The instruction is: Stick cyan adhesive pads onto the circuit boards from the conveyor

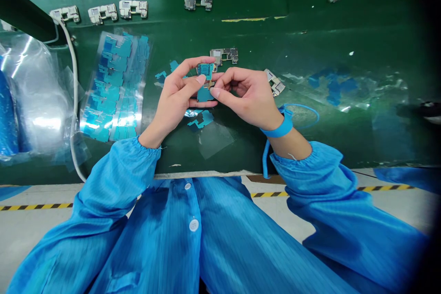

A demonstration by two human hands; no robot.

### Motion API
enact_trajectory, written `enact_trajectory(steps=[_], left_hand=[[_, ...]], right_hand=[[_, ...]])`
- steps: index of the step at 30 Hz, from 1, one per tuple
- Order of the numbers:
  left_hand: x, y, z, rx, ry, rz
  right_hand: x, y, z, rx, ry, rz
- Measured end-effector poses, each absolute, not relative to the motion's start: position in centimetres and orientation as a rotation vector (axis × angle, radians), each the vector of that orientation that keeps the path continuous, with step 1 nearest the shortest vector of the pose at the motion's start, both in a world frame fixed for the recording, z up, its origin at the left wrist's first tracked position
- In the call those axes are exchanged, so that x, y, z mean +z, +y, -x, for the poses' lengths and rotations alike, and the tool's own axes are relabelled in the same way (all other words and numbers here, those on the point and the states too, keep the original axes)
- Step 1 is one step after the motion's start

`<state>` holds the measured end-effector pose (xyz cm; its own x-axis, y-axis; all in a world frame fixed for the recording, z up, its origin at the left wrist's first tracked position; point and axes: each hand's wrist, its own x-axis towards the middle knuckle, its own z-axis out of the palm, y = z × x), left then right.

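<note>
Over the green bench, my left hand (pixel 181 86) grips a small circuit board (pixel 206 83) between thumb and fingers. Teal film pieces cover its upper and lower parts. My right hand (pixel 243 94) has thumb and forefinger pinched together at the board's lower right edge; whether anything thin sits between those fingertips I cannot tell. Just beyond the hands lies another circuit board (pixel 225 55), and one more board (pixel 274 82) rests tilted beside my right hand. Loose teal film scraps (pixel 201 119) lie beneath the hands. A blue wrist strap (pixel 278 127) circles my right wrist.
Sheets of teal die-cut film (pixel 115 82) lie at left, next to a white cable (pixel 73 78) and a clear plastic bag (pixel 37 96). Several circuit boards (pixel 133 8) line the far side. Blue film (pixel 332 83) with clear plastic lies right. A coiled blue cord (pixel 265 158) hangs over the front edge.
</note>
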<state>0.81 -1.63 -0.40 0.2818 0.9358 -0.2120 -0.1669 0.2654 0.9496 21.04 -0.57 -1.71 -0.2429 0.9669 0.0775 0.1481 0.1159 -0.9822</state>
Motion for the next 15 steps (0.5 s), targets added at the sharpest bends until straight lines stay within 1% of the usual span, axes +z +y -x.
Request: enact_trajectory(steps=[15], left_hand=[[-0.54,-1.67,-0.86,0.929,0.977,-1.004]], right_hand=[[-1.46,-0.61,-21.0,1.208,-1.559,1.152]])
